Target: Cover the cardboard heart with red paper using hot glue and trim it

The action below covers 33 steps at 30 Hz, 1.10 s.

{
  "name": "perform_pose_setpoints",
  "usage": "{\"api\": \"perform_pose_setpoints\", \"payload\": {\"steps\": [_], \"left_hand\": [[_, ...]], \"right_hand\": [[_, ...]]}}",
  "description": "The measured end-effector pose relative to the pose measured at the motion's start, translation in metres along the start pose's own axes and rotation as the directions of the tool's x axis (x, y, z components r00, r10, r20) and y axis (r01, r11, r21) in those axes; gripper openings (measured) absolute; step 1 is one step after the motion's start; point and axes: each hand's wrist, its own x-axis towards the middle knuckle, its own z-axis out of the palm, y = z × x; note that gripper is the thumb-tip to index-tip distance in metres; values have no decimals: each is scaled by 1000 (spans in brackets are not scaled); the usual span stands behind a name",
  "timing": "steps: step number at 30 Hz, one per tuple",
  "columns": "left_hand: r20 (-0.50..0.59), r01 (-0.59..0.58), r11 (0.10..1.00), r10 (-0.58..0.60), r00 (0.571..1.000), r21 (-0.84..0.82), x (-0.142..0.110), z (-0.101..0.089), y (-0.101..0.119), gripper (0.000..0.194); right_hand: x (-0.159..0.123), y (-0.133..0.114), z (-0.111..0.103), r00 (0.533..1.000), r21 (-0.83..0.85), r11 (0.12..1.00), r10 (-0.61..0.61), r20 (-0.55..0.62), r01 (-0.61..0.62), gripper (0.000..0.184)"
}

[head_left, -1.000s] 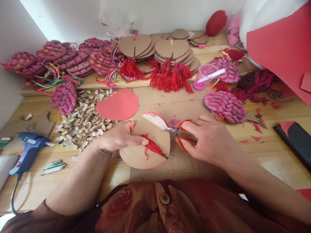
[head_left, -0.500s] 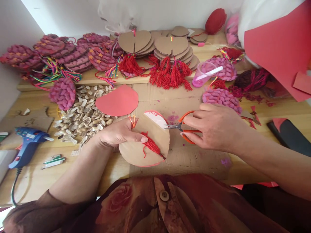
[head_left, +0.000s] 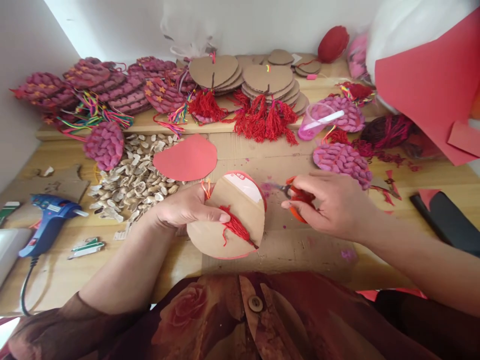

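Note:
A round cardboard disc with red paper showing along its edge is held in my left hand. The left thumb presses a red yarn tassel against the disc's face, and an orange cord loop sticks up by the fingers. A white printed strip crosses the disc's upper right. To the right, my right hand grips orange-handled scissors; their blades are blurred and apart from the disc. A red paper piece lies just beyond my left hand.
Peanut shells are heaped at left, near a blue glue gun. Stacked cardboard discs with red tassels stand on the back ledge. At right are a pink cup, a pink-purple shell-covered disc and a black phone-like object.
The scissors have drawn back to the right, away from the disc's edge, where their tips were half a second ago. My left hand still holds the disc in about the same place.

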Motion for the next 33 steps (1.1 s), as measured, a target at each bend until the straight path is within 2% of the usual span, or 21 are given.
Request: {"api": "perform_pose_setpoints", "payload": {"steps": [1, 2, 4, 5, 7, 10, 12, 15, 17, 18, 20, 22, 26, 28, 30, 33], "left_hand": [[-3, -7, 1000, 7, 1000, 24, 0, 1, 2, 47], [-4, -14, 999, 14, 1000, 48, -1, 3, 3, 46], [8, -31, 996, 31, 999, 79, -1, 5, 6, 45], [15, -39, 996, 38, 999, 81, -1, 6, 6, 46], [6, -55, 997, 55, 998, 50, -3, 6, 5, 49], [-68, -135, 981, 126, 990, -138, -8, 4, 2, 54], [-167, -261, 911, 217, 962, -319, -10, 5, 1, 72], [-265, -421, 801, 335, 904, -425, -5, 20, 0, 100], [-249, -455, 762, 381, 890, -461, 3, 38, -4, 96], [-241, -463, 749, 395, 886, -474, 7, 47, -6, 88], [-183, -407, 755, 367, 912, -514, 15, 64, -10, 79], [-182, -391, 732, 351, 918, -559, 18, 72, -13, 79], [-273, -455, 695, 365, 890, -556, 14, 66, -10, 90], [-299, -491, 709, 390, 871, -506, 12, 63, -8, 98], [-343, -534, 720, 414, 843, -444, 14, 66, -8, 95], [-446, -566, 719, 385, 808, -404, 19, 79, -8, 77]], "right_hand": [[0, -4, 5, 993, 215, 970, 114, 25, -117, 25], [0, -9, 11, 974, 419, 879, 212, 86, -228, 28], [3, -19, 26, 927, 688, 624, 292, 234, -370, 30], [5, -24, 33, 915, 757, 521, 290, 279, -396, 31], [9, -34, 45, 902, 829, 374, 284, 324, -416, 34], [17, -44, 49, 890, 888, 251, 356, 286, -386, 37], [22, -48, 44, 875, 931, 198, 445, 192, -306, 39], [30, -50, 39, 825, 975, 145, 562, 57, -166, 41], [35, -49, 40, 793, 985, 117, 609, 31, -128, 40], [37, -49, 43, 783, 987, 109, 622, 26, -119, 39], [40, -47, 48, 773, 989, 107, 634, 9, -100, 38], [39, -46, 50, 769, 983, 171, 636, -63, -61, 36], [31, -48, 42, 726, 889, 447, 643, -243, -98, 32], [28, -50, 39, 735, 868, 486, 624, -264, -101, 30], [28, -51, 41, 754, 902, 429, 609, -249, -48, 30], [31, -51, 51, 771, 957, 288, 613, -172, -15, 31]]}}
